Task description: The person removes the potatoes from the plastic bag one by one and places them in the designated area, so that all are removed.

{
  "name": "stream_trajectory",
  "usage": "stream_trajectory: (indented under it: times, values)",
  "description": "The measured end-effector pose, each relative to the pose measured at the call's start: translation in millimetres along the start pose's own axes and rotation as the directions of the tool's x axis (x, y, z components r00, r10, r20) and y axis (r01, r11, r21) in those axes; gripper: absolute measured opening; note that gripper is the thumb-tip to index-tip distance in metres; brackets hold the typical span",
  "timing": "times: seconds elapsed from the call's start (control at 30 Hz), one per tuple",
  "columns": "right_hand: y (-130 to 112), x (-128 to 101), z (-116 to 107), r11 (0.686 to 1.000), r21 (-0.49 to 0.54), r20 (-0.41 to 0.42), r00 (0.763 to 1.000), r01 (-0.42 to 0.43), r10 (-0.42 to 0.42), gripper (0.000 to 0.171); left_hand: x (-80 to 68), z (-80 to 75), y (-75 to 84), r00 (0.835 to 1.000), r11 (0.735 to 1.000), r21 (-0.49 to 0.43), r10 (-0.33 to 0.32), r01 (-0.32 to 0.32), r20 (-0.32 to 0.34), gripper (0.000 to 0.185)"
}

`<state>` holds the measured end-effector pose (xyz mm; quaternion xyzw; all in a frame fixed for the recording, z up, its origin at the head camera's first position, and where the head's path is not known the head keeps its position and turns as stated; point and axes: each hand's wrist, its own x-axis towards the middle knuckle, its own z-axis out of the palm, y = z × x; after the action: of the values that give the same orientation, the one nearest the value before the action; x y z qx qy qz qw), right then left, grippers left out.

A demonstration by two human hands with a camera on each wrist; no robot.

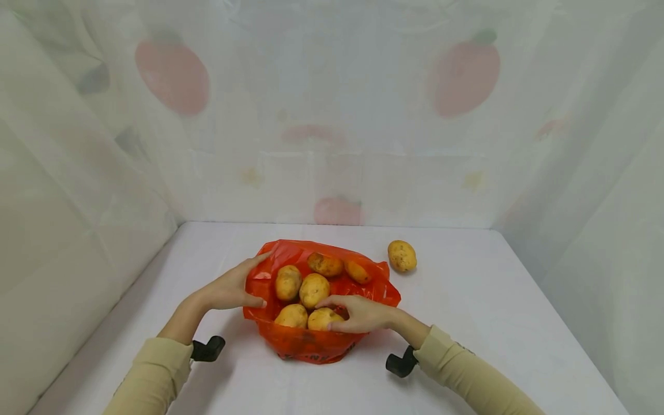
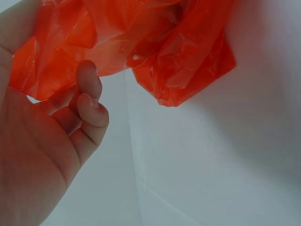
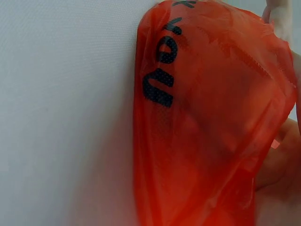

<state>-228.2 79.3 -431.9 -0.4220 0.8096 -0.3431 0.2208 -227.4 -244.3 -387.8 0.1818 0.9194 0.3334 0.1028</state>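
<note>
A crinkled orange plastic bag [image 1: 316,340] with black lettering lies open on the white table [image 1: 493,323], near the person's front edge and about midway between the side walls. Inside it sit six yellow-brown potatoes, and a seventh loose yellow-brown potato [image 1: 402,255] rests on the table just beyond the bag's far right corner, apart from the plastic.

The left hand [image 1: 228,288] is at the bag's left rim. Its forefinger stretches along the upper edge of the plastic while the thumb presses in lower down, so the rim sits between them in a light pinch; in the left wrist view the other fingers [image 2: 91,110] curl loosely below the orange film without closing on it.

The right hand [image 1: 360,314] reaches over the bag's near right rim and down into the opening. Its fingers arch over the nearest potato [image 1: 323,318], the front right one of the heap, with fingertips touching its top and thumb at its near side, a grasp round the potato rather than a flat rest. The right wrist view shows only the bag's outer wall [image 3: 207,141] with its black print, close against the palm.

Both forearms wear beige sleeves [image 1: 155,374], each with a black wrist mount [image 1: 207,349] beside it.
</note>
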Motion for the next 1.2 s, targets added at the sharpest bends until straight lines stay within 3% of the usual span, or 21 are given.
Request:
stream_trajectory:
  times: [0.43, 0.73, 1.2]
  values:
    - [-3, -6, -8, 0.999, -0.021, -0.078, 0.997, -0.026, 0.025, 0.047, 2.0, 1.2, 0.1, 1.0, 1.0, -0.01, -0.001, 0.001, 0.006, 0.098]
    - [-6, -10, -20, 0.998, -0.062, -0.137, 0.99, 0.016, -0.024, 0.049, -0.5, -3.4, -1.7, 0.999, 0.999, 0.013, 0.033, -0.033, 0.011, 0.097]
    - [-16, -16, -35, 0.997, -0.073, -0.181, 0.983, 0.007, -0.021, 0.049, -0.5, -5.3, -1.7, 1.0, 0.999, 0.03, 0.027, -0.028, 0.008, 0.097]
